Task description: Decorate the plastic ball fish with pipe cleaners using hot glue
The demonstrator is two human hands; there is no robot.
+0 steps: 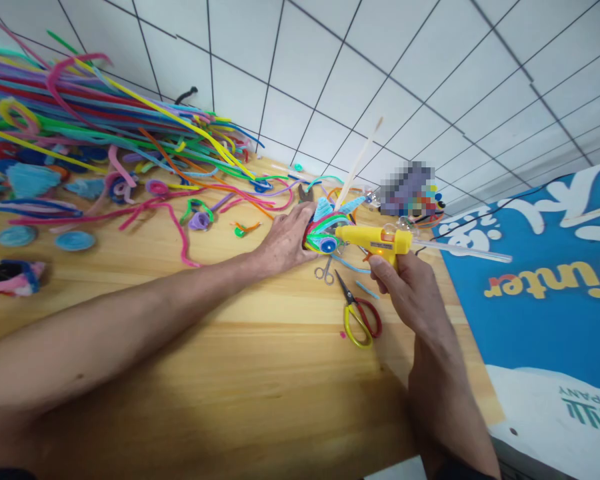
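My left hand [289, 241] is closed around a colourful pipe-cleaner figure [329, 230] with light blue fins and a round blue eye. My right hand [405, 283] grips a yellow hot glue gun [375, 241], its fingers around the handle by the trigger. The gun's nozzle points left and meets or nearly meets the figure; the exact contact is hard to see. From the gun's back a clear glue stick [473, 251] sticks out. Below the figure lie small metal scissors [325, 271] and larger scissors with yellow and red handles [359, 317].
A large heap of pipe cleaners [105, 107] covers the back left, with coiled blue discs [75, 241] in front. Pliers [306, 193] lie behind my left hand. A white tiled wall [310, 60] bounds the table. A blue printed board [540, 313] stands at right, near a black cord [490, 210].
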